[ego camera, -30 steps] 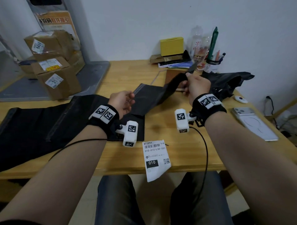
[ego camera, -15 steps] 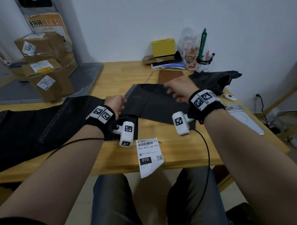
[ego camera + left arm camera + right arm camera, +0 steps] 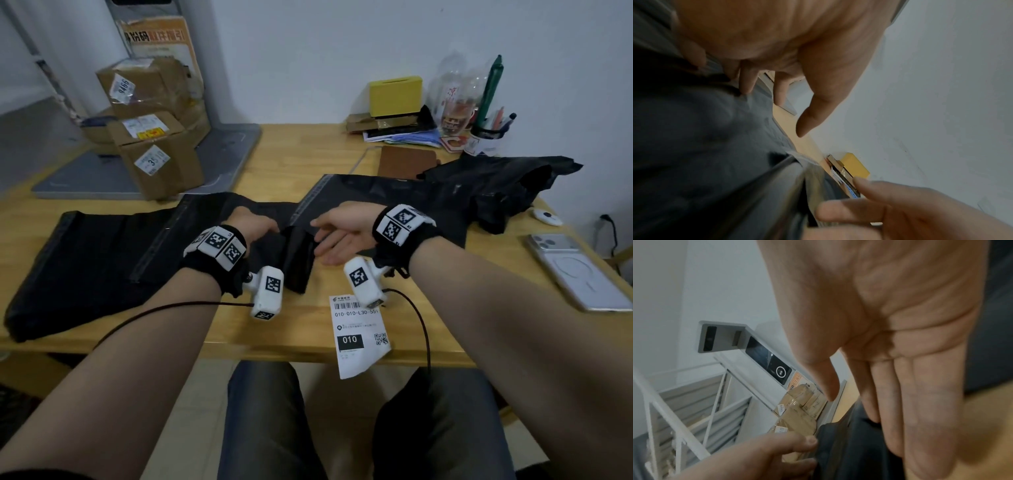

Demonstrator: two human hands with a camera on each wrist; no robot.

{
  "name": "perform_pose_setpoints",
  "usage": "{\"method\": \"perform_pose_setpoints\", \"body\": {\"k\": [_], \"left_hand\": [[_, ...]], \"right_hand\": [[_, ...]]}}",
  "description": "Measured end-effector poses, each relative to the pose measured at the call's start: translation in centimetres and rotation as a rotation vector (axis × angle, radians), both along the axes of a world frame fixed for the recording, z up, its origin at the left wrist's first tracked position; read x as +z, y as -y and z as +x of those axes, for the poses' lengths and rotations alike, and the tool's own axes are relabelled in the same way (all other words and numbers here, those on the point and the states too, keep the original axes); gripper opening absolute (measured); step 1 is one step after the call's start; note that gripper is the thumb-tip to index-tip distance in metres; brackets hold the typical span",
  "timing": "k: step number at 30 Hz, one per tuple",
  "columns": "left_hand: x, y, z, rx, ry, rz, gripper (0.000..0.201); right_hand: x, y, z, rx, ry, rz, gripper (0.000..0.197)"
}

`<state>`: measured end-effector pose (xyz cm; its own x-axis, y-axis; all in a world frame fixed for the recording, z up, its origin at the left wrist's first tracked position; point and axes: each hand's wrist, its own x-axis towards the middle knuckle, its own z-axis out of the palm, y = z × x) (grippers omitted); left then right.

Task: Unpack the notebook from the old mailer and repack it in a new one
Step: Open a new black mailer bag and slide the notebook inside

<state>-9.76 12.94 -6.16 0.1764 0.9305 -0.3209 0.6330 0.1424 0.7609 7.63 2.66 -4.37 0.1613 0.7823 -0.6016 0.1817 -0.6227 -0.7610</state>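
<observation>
Since a second ago the right hand [image 3: 337, 236] left upper-centre frame, now flat-fingered against the new mailer [image 3: 359, 202] fold, left hand [image 3: 253, 228] pinching it; notebook [image 3: 406, 164] still unpacked.

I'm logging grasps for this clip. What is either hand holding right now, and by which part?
The left hand pinches the raised near edge of the black mailer on the table. The right hand is flat with straight fingers against that fold, gripping nothing.
</observation>
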Motion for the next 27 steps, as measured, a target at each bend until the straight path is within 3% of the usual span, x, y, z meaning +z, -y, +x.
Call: {"method": "perform_pose_setpoints", "body": {"k": [3, 5, 8, 11, 14, 20, 24, 27], "left_hand": [[-1.4, -1.2, -0.3, -0.019, -0.085, 0.037, 0.095], [-0.9, -0.5, -0.7, -0.061, -0.118, 0.037, 0.101], [-0.6, -0.2, -1.6, -0.093, -0.152, 0.036, 0.065], [-0.9, -0.7, -2.5, -0.053, -0.232, 0.107, 0.056], [-0.7, -1.5, -3.2, 0.02, -0.176, 0.171, 0.04], [1.2, -3.0, -6.5, 0.215, -0.098, 0.269, 0.027], [2.3, -3.8, -11.6, 0.409, -0.171, 0.336, 0.033], [2.9, -3.7, -14.1, 0.484, -0.257, 0.36, 0.02]], "right_hand": [[-0.9, -1.2, -2.1, 0.074, -0.16, -0.01, 0.043], [-1.0, -2.0, -3.5, 0.138, -0.189, -0.003, 0.044], [-0.7, -3.1, -4.7, 0.201, -0.177, -0.005, 0.05], [-0.1, -3.6, -5.2, 0.229, -0.147, 0.011, 0.049], [0.4, -3.9, -5.5, 0.233, -0.091, 0.067, 0.043], [1.2, -4.2, -5.9, 0.2, -0.061, 0.154, 0.038], [1.9, -4.5, -6.7, 0.178, -0.064, 0.194, 0.04], [2.1, -4.6, -7.3, 0.19, -0.077, 0.205, 0.038]]}}
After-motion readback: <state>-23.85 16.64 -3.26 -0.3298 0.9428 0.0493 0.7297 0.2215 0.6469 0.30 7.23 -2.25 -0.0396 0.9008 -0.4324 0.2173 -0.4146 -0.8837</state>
